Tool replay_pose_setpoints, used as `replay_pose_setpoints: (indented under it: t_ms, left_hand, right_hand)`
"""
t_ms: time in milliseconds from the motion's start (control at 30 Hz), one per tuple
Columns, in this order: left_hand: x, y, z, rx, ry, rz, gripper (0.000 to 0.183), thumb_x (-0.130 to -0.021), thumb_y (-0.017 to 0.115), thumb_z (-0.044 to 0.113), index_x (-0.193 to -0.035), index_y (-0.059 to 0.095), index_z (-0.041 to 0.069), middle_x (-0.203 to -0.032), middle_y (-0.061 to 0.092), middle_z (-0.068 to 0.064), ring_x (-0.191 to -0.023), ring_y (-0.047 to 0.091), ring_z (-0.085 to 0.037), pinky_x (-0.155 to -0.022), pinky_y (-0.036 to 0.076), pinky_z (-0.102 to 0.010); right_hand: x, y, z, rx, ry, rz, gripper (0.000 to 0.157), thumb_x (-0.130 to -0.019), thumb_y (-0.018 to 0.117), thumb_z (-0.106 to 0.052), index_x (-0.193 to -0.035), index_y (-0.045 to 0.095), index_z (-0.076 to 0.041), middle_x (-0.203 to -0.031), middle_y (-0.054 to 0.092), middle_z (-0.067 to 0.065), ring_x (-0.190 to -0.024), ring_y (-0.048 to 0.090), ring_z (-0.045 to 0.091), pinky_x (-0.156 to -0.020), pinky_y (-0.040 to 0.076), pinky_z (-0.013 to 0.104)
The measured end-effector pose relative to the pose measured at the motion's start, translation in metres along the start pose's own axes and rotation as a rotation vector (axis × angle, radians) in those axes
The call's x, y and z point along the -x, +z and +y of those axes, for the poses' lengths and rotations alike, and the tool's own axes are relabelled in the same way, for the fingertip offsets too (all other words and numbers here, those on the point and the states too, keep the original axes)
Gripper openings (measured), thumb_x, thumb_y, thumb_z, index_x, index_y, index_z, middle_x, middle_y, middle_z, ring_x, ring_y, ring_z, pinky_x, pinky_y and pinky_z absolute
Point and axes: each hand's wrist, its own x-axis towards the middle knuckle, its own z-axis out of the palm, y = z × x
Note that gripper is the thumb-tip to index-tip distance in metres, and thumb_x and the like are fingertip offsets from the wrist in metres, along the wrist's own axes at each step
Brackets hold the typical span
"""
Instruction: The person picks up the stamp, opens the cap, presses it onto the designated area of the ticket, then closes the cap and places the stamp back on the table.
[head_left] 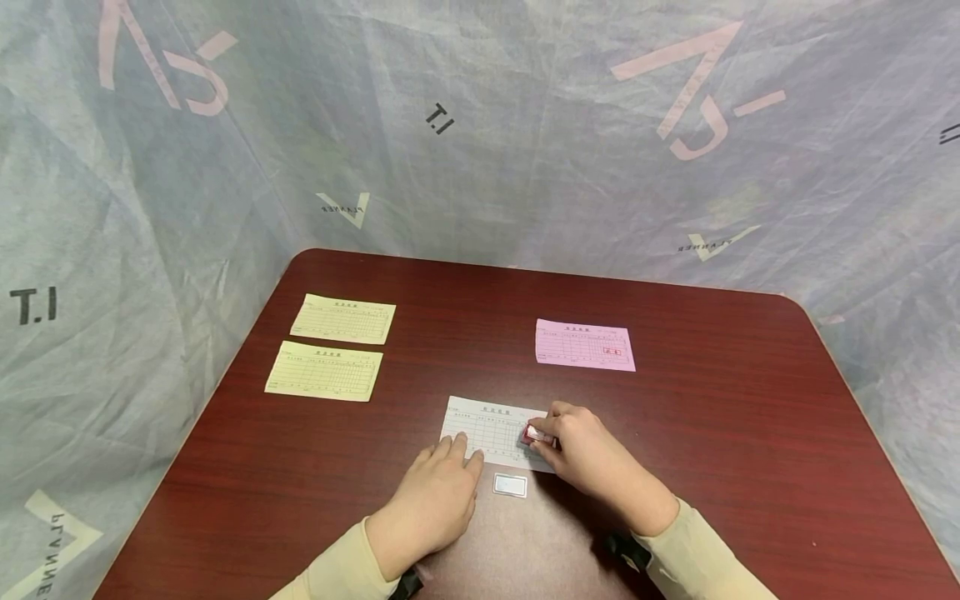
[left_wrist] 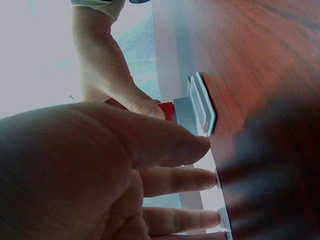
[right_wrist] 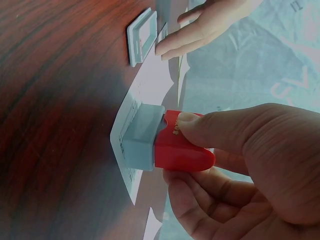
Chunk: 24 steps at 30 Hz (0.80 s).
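A white printed slip [head_left: 480, 423] lies near the middle of the table. My right hand [head_left: 592, 446] pinches a self-inking stamp [right_wrist: 182, 142] with a red handle and a grey base; the base stands on the right part of the slip in the right wrist view. The straight fingers of my left hand [head_left: 442, 487] rest on the slip's lower left edge. Just below the slip lies the stamp's small rectangular cap [head_left: 510, 485], grey-rimmed with a pale inside. Whatever is under the stamp's base is hidden.
Two yellow slips, an upper one [head_left: 343, 320] and a lower one [head_left: 324, 372], lie at the table's left. A pink slip [head_left: 581, 346] with a red stamped mark lies farther back on the right. Grey printed cloth [head_left: 480, 150] hangs behind the dark red table [head_left: 712, 400].
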Motion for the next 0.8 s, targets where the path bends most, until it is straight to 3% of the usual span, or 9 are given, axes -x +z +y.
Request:
replay_pose_setpoints:
  t_ms: [800]
  left_hand:
    - [-0.0004,0.0024,-0.0008,0.012,-0.008,0.011,0.043,-0.090,0.071,0.023,-0.128,0.066,0.003,-0.132,0.056,-0.024,-0.121,0.056,-0.040,-0.097,0.045,-0.052]
  right_hand:
    - [-0.0004,0.0017,0.0012,0.015,-0.013,-0.003,0.020,-0.078,0.086,-0.004,-0.096,0.078,0.000,-0.077,0.058,-0.001,-0.064,0.053,0.010,-0.057,0.048,0.029]
